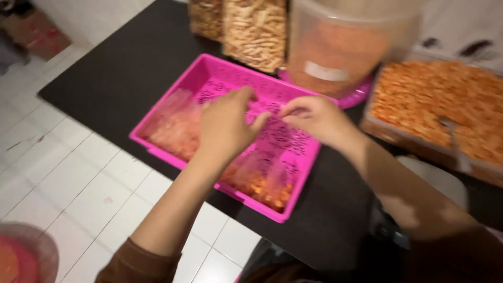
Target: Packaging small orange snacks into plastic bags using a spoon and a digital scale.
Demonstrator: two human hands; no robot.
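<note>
My left hand [228, 126] and my right hand [314, 118] hover close together over a bright pink perforated plastic tray [220, 73] on a black mat. Small clear bags of orange snacks [175, 128] lie in the tray's left part, and more such bags [259, 181] lie at its near right corner. The fingers of both hands are pinched towards each other above the tray's middle. The picture is blurred, and I cannot tell whether anything thin is held between them.
Behind the tray stand clear bags of stick snacks [257, 31] and a large clear tub of orange crumbs [340, 47]. A big box of orange snacks [435, 110] with a metal scoop [456, 141] sits at the right. White floor tiles [68, 178] lie to the left.
</note>
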